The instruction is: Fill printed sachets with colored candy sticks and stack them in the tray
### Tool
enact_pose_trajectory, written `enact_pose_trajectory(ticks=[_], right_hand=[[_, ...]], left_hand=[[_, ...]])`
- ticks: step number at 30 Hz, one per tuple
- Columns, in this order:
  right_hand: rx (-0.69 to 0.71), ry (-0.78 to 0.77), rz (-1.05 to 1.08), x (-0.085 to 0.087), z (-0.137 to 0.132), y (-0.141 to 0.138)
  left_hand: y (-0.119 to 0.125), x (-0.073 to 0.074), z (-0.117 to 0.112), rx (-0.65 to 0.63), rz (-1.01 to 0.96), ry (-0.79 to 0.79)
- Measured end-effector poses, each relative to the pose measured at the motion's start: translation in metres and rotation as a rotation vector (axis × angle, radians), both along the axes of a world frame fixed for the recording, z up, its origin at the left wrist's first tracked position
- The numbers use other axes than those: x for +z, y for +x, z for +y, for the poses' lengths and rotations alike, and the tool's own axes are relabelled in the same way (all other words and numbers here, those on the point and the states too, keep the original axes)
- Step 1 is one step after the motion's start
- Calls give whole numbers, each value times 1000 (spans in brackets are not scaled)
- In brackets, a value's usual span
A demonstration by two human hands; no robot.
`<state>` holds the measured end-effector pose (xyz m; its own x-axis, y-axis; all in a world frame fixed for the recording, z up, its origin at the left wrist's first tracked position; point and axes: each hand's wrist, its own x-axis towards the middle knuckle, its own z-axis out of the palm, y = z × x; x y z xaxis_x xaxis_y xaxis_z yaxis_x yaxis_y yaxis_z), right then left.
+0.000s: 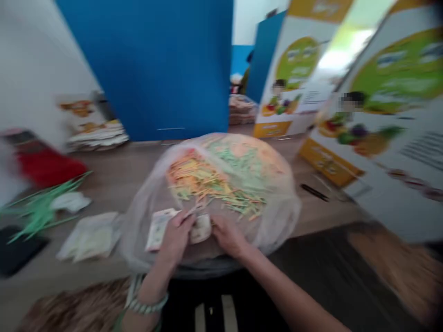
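My left hand point(178, 230), a beaded bracelet on its wrist, is closed in a pinch with pale orange thin strips at its fingertips. My right hand point(228, 235) is closed on the right edge of a small whitish packet point(201, 229), which lies between both hands. Beside my left hand rests a printed white card or packet point(159, 228). Under and around my hands spreads a large clear plastic bag point(143, 216). Lying in its mouth is a heap of thin orange and green sticks point(197, 177). Blur hides what the sticks are made of.
Left on the table point(138, 159) are a clear packet point(92, 237), long green strips point(38, 207), a red item point(44, 161) and a dark flat object point(19, 249). Blue panel point(148, 69) behind; printed boards point(384, 124) and a black pen-like object point(314, 192) on the right.
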<state>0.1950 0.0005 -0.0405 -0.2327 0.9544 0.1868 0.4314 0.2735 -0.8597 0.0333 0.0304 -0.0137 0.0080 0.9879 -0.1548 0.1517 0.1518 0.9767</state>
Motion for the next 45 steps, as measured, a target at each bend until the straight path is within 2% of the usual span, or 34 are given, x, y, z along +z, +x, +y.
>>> enact_pose_trajectory(ticks=[1,2,4,6,9,14,15,17,20,23,26,30,32,34,37,39,41,43,45], right_hand=[[-8,-8,56,2,4,3],[-85,-35,98,3,9,5],[-199,-110,199,9,15,9],[-243,-137,296,16,17,12],[-208,-121,255,20,17,15],[61,-91,31,4,9,11],[67,-98,27,2,7,11],[-30,-136,48,3,4,14],[-153,-212,135,16,6,16],[-57,-253,160,33,10,10],[10,-207,110,40,12,-3],[-57,-125,127,32,12,-14],[-81,-119,133,27,11,-17],[-103,-137,173,23,9,-19],[-135,-140,215,16,6,-20],[-125,-88,110,8,5,-16],[-96,-54,-22,3,6,-9],[-133,-66,-17,7,7,-2],[-236,-59,133,24,10,2]], left_hand=[[-12,-1,-4,15,-29,-15],[-18,-3,-5,1,-81,-26],[-18,-5,-5,5,-189,-44],[-13,-6,-3,28,-253,-56],[-8,-9,-4,25,-252,-45],[-15,-7,-6,-102,-42,90],[-17,-5,-6,-116,-1,101],[-18,-3,-6,-124,29,84],[-16,-1,-6,-110,-59,5],[-12,0,-7,-74,-144,-28],[-11,5,-11,-125,-92,48],[-13,7,-17,-215,52,189],[-15,5,-19,-232,83,205],[-17,1,-19,-218,66,164],[-21,-2,-19,-145,-86,33],[-23,-3,-20,-114,-182,-17],[-26,-4,-22,-110,-180,-22],[-28,-4,-24,-107,-111,-21],[-28,-3,-25,-93,-42,-26]])
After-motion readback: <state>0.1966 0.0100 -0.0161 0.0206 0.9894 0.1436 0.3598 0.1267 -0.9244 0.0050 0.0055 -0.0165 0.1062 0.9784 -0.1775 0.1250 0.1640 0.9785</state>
